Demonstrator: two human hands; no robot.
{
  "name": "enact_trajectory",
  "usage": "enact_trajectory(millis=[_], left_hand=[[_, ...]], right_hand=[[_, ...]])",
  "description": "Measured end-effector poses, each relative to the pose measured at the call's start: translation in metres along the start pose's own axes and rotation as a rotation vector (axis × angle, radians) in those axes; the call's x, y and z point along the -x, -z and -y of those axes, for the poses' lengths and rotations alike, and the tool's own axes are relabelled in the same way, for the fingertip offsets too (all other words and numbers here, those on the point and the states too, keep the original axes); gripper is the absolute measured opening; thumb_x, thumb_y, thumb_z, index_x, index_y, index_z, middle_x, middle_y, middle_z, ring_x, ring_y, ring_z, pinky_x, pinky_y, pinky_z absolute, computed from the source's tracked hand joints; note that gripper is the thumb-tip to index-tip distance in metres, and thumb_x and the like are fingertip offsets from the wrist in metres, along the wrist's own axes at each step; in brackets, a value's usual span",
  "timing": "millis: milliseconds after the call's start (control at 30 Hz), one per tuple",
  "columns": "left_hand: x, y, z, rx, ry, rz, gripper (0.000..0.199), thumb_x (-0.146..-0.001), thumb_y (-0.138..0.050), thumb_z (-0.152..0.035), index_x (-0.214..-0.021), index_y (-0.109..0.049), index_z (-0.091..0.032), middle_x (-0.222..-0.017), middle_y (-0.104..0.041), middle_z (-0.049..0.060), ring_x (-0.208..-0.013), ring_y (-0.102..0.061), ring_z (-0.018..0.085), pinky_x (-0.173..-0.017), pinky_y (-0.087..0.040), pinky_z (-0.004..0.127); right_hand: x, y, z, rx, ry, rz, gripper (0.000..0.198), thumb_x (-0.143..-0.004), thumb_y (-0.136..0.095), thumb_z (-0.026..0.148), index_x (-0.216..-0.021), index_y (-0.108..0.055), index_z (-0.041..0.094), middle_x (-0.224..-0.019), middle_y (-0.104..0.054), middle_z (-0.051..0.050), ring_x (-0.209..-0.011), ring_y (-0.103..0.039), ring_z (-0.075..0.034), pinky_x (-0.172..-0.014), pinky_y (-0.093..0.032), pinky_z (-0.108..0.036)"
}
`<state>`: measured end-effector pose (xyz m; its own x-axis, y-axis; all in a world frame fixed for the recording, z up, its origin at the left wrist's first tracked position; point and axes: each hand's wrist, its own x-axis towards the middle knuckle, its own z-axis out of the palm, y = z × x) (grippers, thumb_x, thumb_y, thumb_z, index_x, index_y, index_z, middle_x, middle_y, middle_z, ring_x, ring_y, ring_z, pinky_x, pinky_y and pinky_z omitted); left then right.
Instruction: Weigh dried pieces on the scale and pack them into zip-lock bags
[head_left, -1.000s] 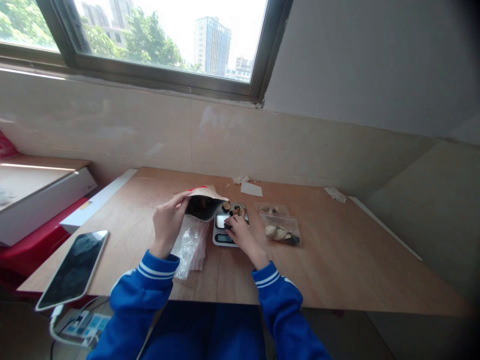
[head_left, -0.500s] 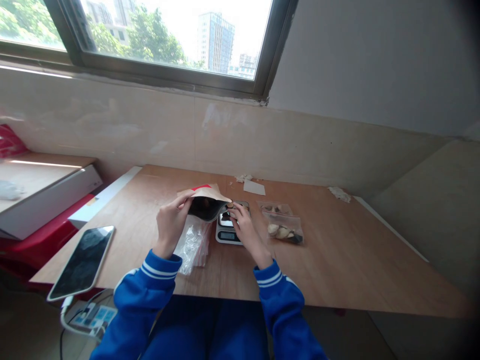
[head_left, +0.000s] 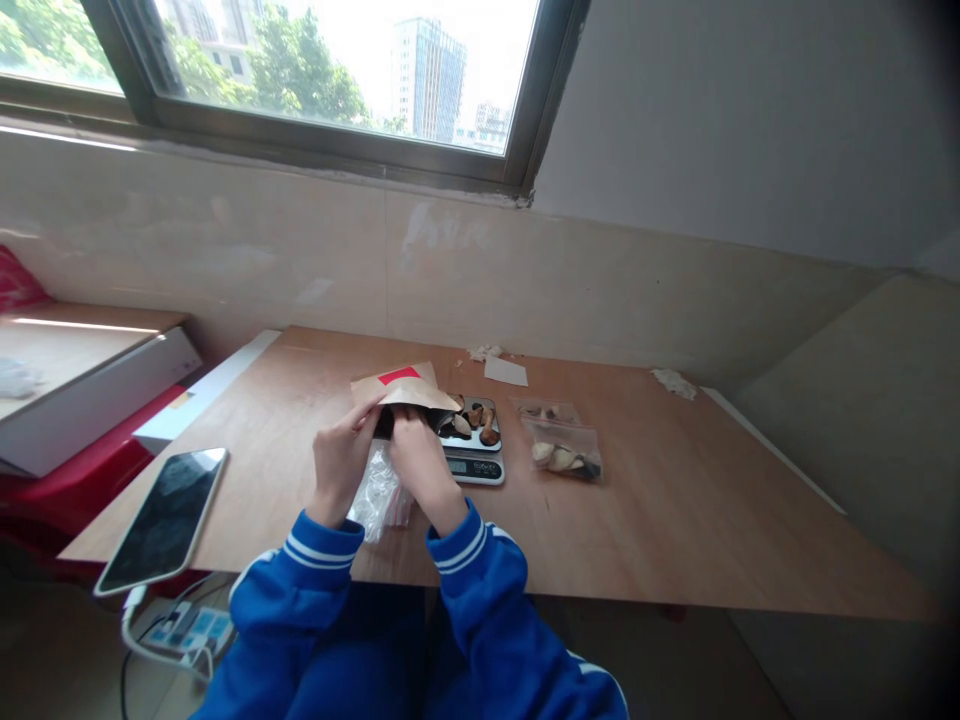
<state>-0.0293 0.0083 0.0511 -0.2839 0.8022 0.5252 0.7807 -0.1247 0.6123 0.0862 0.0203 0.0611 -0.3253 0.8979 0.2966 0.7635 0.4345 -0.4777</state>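
My left hand (head_left: 339,462) pinches the left edge of a brown kraft paper bag (head_left: 367,386) with a red patch and a dark inside, holding its mouth toward me. My right hand (head_left: 421,455) reaches into that mouth, and its fingertips are hidden inside. Just right of the bag is a digital kitchen scale (head_left: 487,470), partly covered by the bag and my right hand. Several brown and pale pieces that look like dried mushrooms (head_left: 489,425) lie on its plate. Under my hands rests a stack of clear zip bags (head_left: 376,500).
Two filled zip bags (head_left: 562,458) lie right of the scale. A white card (head_left: 506,371) and crumpled tissue (head_left: 484,353) are behind it, with another tissue (head_left: 673,383) at the back right. A phone (head_left: 165,520) on a cable overhangs the table's front left edge.
My right hand has moved left from over the scale into the bag's mouth. More of the scale and the pieces on it now show. My left hand still holds the bag.
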Motion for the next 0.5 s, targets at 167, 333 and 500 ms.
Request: enact_trajectory(millis=[167, 333, 500], left_hand=[[0.009, -0.004, 0.0, 0.026, 0.002, -0.018, 0.029, -0.09, -0.054, -0.032, -0.112, -0.072, -0.027, -0.075, -0.075, 0.003, -0.062, -0.065, 0.014, -0.057, -0.038, 0.02], [0.015, -0.01, 0.001, 0.01, -0.008, -0.012, 0.029, -0.09, -0.055, -0.031, -0.114, -0.071, -0.027, -0.066, -0.071, 0.001, -0.053, -0.059, 0.01, -0.053, -0.034, 0.019], [0.019, -0.014, 0.001, -0.005, -0.011, -0.027, 0.028, -0.09, -0.056, -0.031, -0.114, -0.071, -0.027, -0.067, -0.071, 0.0, -0.054, -0.059, 0.01, -0.053, -0.034, 0.018]], right_hand=[[-0.037, -0.018, -0.005, -0.031, -0.048, 0.031, 0.031, -0.086, -0.049, 0.003, -0.113, -0.064, 0.005, -0.111, -0.068, -0.02, -0.107, -0.062, -0.029, -0.097, -0.046, -0.042], [-0.04, -0.043, -0.02, -0.102, -0.098, -0.073, 0.034, -0.084, -0.051, 0.004, -0.114, -0.064, 0.014, -0.109, -0.069, -0.017, -0.118, -0.056, -0.031, -0.105, -0.037, -0.045], [-0.017, -0.056, -0.031, -0.196, -0.023, -0.196, 0.042, -0.088, -0.047, 0.007, -0.129, -0.055, 0.009, -0.127, -0.062, -0.016, -0.124, -0.051, -0.029, -0.109, -0.035, -0.043]])
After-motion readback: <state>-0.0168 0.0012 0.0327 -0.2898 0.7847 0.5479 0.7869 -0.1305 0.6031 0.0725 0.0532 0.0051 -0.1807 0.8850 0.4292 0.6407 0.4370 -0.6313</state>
